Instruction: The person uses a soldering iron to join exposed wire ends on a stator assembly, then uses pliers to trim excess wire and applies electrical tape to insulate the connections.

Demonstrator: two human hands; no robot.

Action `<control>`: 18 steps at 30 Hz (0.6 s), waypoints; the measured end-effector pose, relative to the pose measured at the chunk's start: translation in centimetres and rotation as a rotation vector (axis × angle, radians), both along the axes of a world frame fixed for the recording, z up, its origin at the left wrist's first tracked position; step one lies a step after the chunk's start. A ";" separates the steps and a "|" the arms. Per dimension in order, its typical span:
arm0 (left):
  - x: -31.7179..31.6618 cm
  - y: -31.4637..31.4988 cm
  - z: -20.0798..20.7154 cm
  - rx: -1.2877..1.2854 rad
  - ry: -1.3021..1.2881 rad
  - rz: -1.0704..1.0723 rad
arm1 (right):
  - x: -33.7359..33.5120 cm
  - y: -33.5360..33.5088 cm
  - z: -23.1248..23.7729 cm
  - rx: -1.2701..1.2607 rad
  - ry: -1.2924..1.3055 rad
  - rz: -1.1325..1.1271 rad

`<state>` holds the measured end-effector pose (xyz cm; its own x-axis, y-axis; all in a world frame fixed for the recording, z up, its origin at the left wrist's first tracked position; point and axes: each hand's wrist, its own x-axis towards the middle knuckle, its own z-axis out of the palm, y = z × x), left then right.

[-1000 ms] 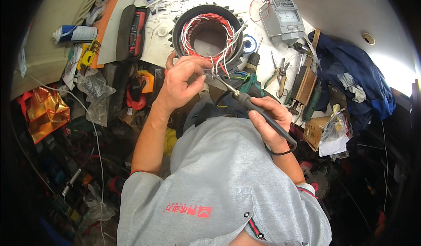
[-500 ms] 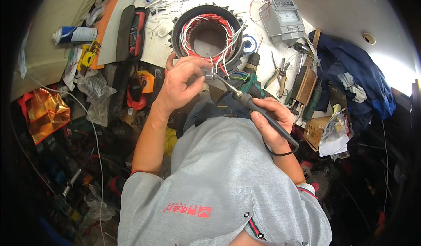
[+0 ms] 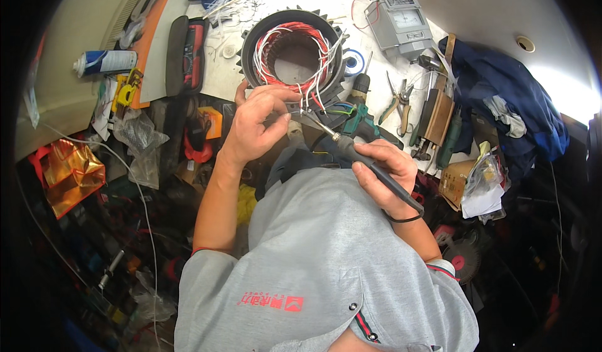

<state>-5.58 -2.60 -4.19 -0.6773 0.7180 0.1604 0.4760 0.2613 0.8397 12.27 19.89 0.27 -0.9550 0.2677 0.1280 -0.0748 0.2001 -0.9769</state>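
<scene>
Head view: the right hand (image 3: 390,175) gripped a soldering iron (image 3: 348,149) by the table's (image 3: 219,79) near edge; slipping could have burned the left hand (image 3: 258,118), grip unclear.

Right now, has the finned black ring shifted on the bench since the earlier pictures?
No. The finned black ring keeps its place beside the blue-and-white spool; both drift alike in the picture, so the camera probably moved slightly.

Two in number: left grip (image 3: 260,117) and right grip (image 3: 390,173). One soldering iron (image 3: 345,146) in the right grip. Just beyond the left grip, one ring-shaped housing (image 3: 248,57). Beyond the right grip, one power drill (image 3: 362,121), one spool (image 3: 353,63), one dial meter (image 3: 406,22). Leftward of the left grip, one multimeter (image 3: 192,57), one spray can (image 3: 108,62).
</scene>
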 end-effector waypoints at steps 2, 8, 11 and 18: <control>-0.1 0.0 0.0 0.002 -0.009 -0.006 | 0.0 -0.1 0.1 0.014 0.022 -0.005; -0.1 0.0 0.2 0.010 -0.015 -0.007 | 0.0 -0.3 0.0 0.026 0.027 -0.011; -0.1 0.0 0.1 0.000 -0.006 -0.006 | 0.1 -0.3 0.0 0.045 0.039 -0.010; 0.0 0.0 -0.1 0.002 -0.019 0.006 | 0.1 -0.4 0.0 0.067 0.031 -0.020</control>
<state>-5.60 -2.57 -4.28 -0.6847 0.7136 0.1486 0.4583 0.2629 0.8490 12.37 19.50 0.27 -0.9450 0.2762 0.1752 -0.0999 0.2664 -0.9587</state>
